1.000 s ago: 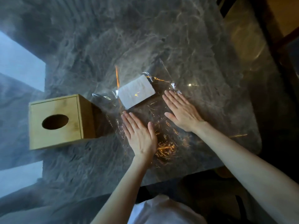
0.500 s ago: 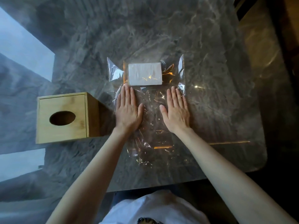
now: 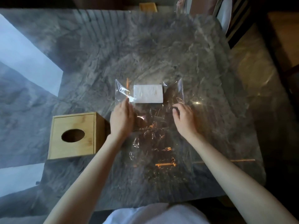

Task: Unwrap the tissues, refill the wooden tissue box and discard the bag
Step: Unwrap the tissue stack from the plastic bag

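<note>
A clear plastic bag (image 3: 153, 126) lies flat on the grey marble table (image 3: 145, 54). A white block of tissues (image 3: 148, 93) sits inside its far end. My left hand (image 3: 121, 118) rests on the bag's left edge, fingers together, tips near the block's left corner. My right hand (image 3: 183, 118) rests on the bag's right side with its fingers curling; whether it pinches the plastic is unclear. The wooden tissue box (image 3: 73, 135) with an oval hole on top stands left of my left hand.
The table's near edge runs just in front of my white shirt (image 3: 153, 214). A dark chair (image 3: 234, 21) stands at the far right, and a small wooden object (image 3: 148, 7) lies beyond the far edge. Bright window reflections cover the table's left side.
The bag was turned square to me, with the tissues at the far end. Both hands went from lying flat on the bag to its side edges, and my right fingers curled.
</note>
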